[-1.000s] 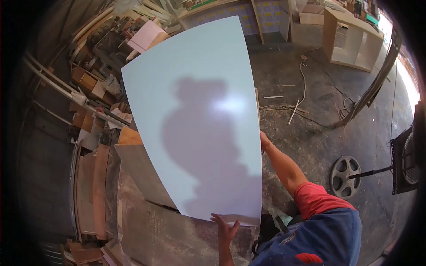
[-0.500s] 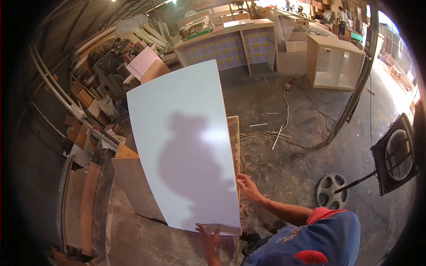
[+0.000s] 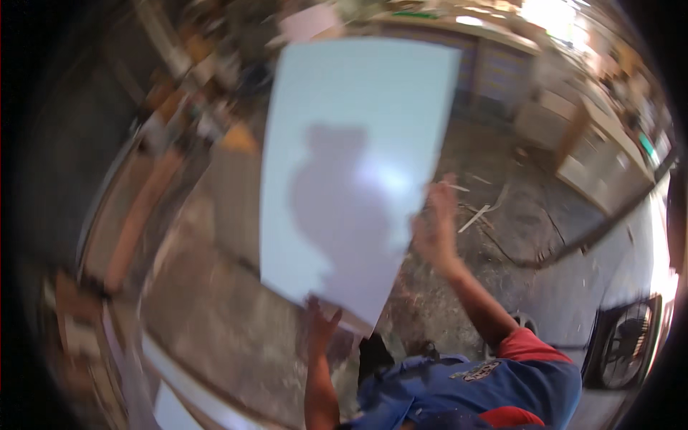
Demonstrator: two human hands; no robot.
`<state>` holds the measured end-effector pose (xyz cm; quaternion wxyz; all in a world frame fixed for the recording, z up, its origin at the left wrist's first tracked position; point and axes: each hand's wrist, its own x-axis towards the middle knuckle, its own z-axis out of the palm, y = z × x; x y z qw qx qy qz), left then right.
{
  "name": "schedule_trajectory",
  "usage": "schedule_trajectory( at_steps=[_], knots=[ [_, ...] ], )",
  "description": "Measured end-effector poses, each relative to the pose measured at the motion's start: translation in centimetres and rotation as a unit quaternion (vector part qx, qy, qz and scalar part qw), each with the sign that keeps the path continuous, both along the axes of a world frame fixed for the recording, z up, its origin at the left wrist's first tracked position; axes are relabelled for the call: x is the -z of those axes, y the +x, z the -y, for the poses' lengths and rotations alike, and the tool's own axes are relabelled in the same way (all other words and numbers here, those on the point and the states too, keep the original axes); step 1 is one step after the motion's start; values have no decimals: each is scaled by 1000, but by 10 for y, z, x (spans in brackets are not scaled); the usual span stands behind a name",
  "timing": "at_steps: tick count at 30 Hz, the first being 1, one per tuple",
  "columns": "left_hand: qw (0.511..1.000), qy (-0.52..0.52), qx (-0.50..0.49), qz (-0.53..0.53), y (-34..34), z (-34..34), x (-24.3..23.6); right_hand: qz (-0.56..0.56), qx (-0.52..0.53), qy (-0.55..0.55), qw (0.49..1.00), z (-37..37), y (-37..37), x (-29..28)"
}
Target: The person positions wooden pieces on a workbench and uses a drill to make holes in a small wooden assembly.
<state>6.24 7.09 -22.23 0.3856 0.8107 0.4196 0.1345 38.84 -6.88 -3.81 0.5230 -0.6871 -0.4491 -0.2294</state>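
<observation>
A large white board (image 3: 340,93), my shadow falling across it, tilts in front of me above a worn brown work surface (image 3: 186,279). My left hand (image 3: 321,319) is at the board's lower edge, gripping it with spread fingers; its fingertips are blurred. Alongside the right edge, my right hand (image 3: 437,218) has its fingers raised and apart; whether it touches the board is unclear. A greyish panel (image 3: 236,201) stands behind the board's left side.
Stacked boards and offcuts (image 3: 140,215) line the left. A long cabinet (image 3: 502,72) and a boxy wooden cabinet (image 3: 595,168) stand beyond. Loose strips (image 3: 473,218) and cables lie on the floor. A black fan (image 3: 620,337) is at the lower right.
The board has swung rightward at its far end relative to its near end. My right hand has lifted from a grip on the right edge to spread fingers. The whole view has shifted and blurred.
</observation>
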Motion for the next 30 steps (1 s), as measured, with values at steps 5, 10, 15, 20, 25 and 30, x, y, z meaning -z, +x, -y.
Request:
schedule_trajectory(
  at_steps=[5,10,15,20,25,30],
  knots=[
    [999,17,-21,22,11,8,-9,-322,-138,62,934,-5,17,-13],
    [997,28,-49,-45,5,14,-18,-367,-201,87,904,-29,25,0],
    [997,5,-79,-18,0,13,-10,-477,-242,156,830,-57,27,11],
    [989,-96,-115,4,16,52,-16,-450,-297,205,817,-70,10,-2],
    [975,-68,-200,65,52,51,-19,-404,-279,193,849,-67,17,-1],
    [958,-11,-283,48,63,6,-22,-453,-288,212,817,-65,-1,-6]
  ],
)
